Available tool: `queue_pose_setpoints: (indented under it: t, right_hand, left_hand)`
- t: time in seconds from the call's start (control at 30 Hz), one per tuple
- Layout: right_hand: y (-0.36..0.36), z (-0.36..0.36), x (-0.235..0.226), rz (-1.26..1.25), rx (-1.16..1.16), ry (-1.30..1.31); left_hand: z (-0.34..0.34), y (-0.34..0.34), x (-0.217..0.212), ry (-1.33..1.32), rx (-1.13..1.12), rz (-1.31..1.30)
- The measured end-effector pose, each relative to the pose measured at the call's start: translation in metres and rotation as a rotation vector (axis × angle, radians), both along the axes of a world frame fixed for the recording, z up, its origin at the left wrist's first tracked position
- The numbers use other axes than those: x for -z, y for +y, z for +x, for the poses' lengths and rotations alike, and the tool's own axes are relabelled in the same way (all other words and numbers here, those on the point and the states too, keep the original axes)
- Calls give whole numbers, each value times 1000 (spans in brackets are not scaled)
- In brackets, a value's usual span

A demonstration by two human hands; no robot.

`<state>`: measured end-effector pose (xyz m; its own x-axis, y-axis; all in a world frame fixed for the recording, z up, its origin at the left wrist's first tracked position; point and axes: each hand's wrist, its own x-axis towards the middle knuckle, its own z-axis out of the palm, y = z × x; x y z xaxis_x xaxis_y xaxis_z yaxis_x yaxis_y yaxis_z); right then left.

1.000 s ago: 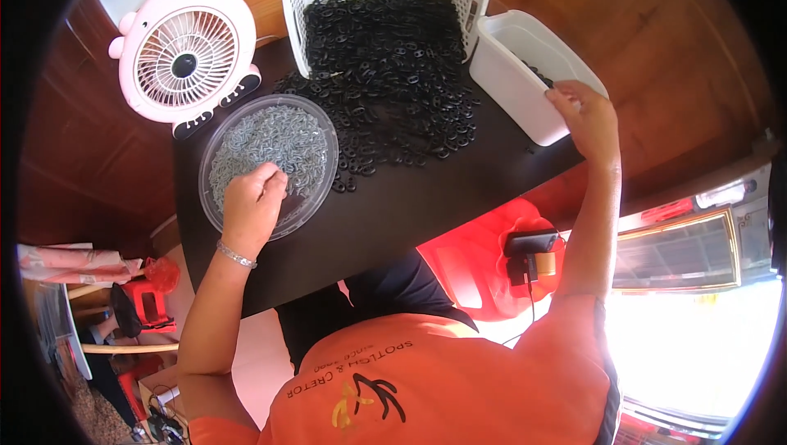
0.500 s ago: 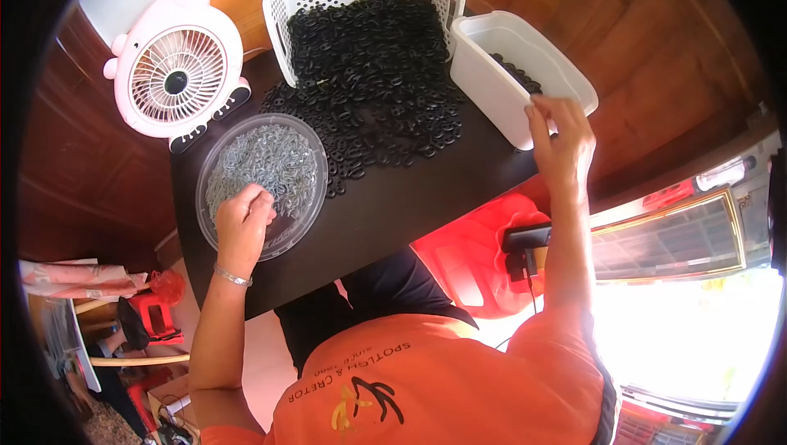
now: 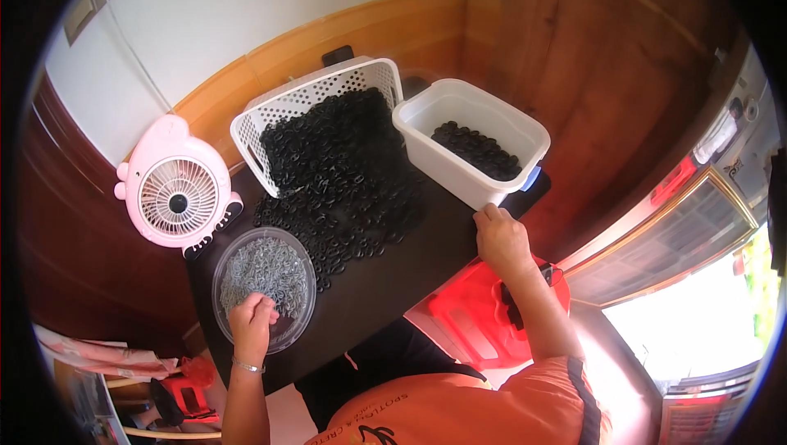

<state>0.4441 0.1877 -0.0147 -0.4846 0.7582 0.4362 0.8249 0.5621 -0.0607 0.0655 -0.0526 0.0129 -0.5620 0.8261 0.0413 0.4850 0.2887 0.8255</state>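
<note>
Left hand (image 3: 252,324) dipped, fingers curled, into clear round dish (image 3: 264,288) of small grey metal rings: light, stiff, slippery, best pinched singly at the rim. Right hand (image 3: 502,238) loosely closed at edge of dark surface (image 3: 410,261), apparently empty, beside white tub (image 3: 471,140); loose black rings (image 3: 344,199) spilling from white basket (image 3: 316,109), pink fan (image 3: 176,192) far left, wood-panelled walls around.

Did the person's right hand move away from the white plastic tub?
Yes. The right hand was up at the rim of the white plastic tub; now it has dropped to the black table's edge, just below the tub's near corner.

Left hand (image 3: 252,324) fingers (image 3: 264,306) curl into the round dish (image 3: 232,256); any grasp seems hidden.
</note>
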Motion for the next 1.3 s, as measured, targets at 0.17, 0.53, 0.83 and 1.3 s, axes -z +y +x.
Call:
queue_pose_setpoints:
  t: [0.17, 0.53, 0.83, 1.3]
  right_hand:
    - [-2, 18, -12, -17, -134, 296]
    - [13, 15, 7, 55, 205, 447]
    - [-28, 43, -26, -277, -78, 43]
    - [27, 17, -78, 181, -209, 229]
  left_hand:
    - [-10, 3, 7, -158, -59, 11]
    - [-10, 2, 5, -197, -67, 10]
    - [-9, -2, 5, -200, -54, 33]
    - [-11, -2, 6, -210, -31, 36]
